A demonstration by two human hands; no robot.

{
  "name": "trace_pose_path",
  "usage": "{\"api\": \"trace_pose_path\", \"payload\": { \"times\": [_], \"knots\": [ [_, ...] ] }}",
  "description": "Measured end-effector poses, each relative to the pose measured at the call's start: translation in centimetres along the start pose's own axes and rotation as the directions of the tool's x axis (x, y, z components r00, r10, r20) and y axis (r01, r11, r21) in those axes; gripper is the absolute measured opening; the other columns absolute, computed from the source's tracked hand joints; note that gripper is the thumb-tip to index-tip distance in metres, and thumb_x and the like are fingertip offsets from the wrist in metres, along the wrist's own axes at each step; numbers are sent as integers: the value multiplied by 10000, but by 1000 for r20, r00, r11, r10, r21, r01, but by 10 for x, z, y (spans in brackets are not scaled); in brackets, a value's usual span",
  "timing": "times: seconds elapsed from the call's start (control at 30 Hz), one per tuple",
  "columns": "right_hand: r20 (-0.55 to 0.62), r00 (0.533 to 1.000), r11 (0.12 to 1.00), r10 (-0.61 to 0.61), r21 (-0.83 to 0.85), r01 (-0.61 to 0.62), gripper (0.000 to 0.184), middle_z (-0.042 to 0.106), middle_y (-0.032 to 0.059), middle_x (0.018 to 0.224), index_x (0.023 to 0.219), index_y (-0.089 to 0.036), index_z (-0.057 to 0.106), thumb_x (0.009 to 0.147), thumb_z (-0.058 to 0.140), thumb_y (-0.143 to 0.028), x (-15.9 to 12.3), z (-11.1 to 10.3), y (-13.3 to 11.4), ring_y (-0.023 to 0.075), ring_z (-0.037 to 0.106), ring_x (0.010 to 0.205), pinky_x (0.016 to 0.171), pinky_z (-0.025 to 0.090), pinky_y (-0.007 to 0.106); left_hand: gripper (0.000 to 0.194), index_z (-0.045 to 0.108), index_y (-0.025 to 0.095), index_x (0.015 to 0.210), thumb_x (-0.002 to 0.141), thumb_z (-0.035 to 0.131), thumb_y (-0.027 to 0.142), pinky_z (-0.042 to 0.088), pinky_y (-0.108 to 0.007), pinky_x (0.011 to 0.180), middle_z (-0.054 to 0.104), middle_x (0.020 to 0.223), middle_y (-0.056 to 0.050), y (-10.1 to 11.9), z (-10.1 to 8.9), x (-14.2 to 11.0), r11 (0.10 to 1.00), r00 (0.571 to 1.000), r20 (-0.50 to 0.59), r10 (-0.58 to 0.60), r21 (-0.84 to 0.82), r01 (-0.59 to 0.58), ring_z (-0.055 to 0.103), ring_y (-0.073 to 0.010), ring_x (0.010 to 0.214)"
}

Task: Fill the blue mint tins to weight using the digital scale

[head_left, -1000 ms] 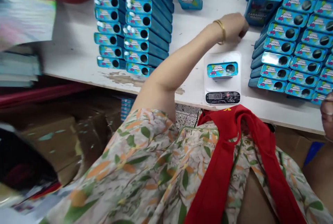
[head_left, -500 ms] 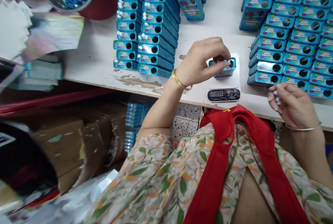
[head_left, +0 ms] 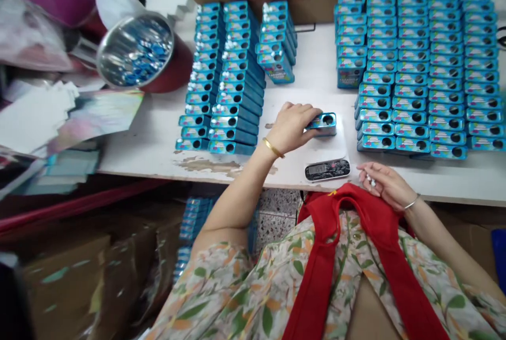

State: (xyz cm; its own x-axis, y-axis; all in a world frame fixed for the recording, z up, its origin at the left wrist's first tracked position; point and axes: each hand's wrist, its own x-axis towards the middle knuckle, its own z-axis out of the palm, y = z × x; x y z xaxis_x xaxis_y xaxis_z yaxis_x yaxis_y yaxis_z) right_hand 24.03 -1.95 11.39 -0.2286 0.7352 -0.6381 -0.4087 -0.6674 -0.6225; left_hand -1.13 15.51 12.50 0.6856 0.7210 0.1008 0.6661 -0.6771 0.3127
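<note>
Fingers and thumb of the left hand (head_left: 292, 126) pinch one end of a blue tin (head_left: 324, 124), its round hole facing up, over the platform of a white scale (head_left: 334, 149); from here I can't tell whether it rests there. At four o'clock from the scale, the right hand (head_left: 384, 183) half curls around small white pieces (head_left: 370, 180). Packed tins (head_left: 407, 90) stand at two o'clock, more rows (head_left: 233, 77) at ten, with a metal pot (head_left: 179, 63) farther out that way.
</note>
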Motion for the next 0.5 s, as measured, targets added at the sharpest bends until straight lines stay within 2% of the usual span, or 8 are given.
{"api": "trace_pose_path", "payload": {
  "times": [0.13,0.2,0.27,0.37,0.43,0.5],
  "knots": [
    [-31,999,996,-29,-82,27,465,627,24,728,980,-145,643,720,820,-486,0,-15,12,55,444,481,387,265,159,353,577,267,1180,856,638,392,404,-437,916,652,1024,-72,-17,14,69,1000,994,-110,-26,-16,24,582,-274,976],
    [-54,998,995,-36,-93,31,459,625,31,733,946,-140,639,732,808,-509,0,-21,16,58,455,491,386,253,156,350,580,259,1184,856,628,372,390,-457,952,645,1043,-77,-20,25,102,999,996,-85,-26,-27,24,578,-287,1015],
    [-61,998,995,-33,-94,28,434,623,37,742,923,-139,642,760,789,-514,-1,-27,19,60,464,506,389,252,155,337,589,246,1172,854,620,356,373,-484,977,630,1108,-98,-20,38,126,1000,998,-59,-18,-19,17,561,-311,1075],
    [-75,997,996,-27,-86,20,397,618,33,752,916,-143,648,791,772,-499,-2,-36,21,52,452,506,398,266,154,396,568,228,1209,853,629,389,346,-509,1005,569,1273,-140,-20,52,136,1000,994,-108,-30,0,31,505,-352,1193],
    [-91,996,997,-16,-73,9,393,612,29,754,918,-147,651,784,781,-493,-2,-40,21,53,451,510,402,274,155,478,527,226,1265,857,626,454,330,-509,1027,533,1339,-150,-27,54,129,998,980,-187,-63,4,65,469,-358,1251],
    [-98,995,998,9,-63,-15,399,609,29,754,930,-153,655,772,793,-493,1,-42,22,61,463,523,406,281,158,520,502,222,1285,867,602,515,319,-506,1041,526,1353,-149,-45,49,116,990,948,-291,-132,9,140,447,-343,1282]
  ]
}}
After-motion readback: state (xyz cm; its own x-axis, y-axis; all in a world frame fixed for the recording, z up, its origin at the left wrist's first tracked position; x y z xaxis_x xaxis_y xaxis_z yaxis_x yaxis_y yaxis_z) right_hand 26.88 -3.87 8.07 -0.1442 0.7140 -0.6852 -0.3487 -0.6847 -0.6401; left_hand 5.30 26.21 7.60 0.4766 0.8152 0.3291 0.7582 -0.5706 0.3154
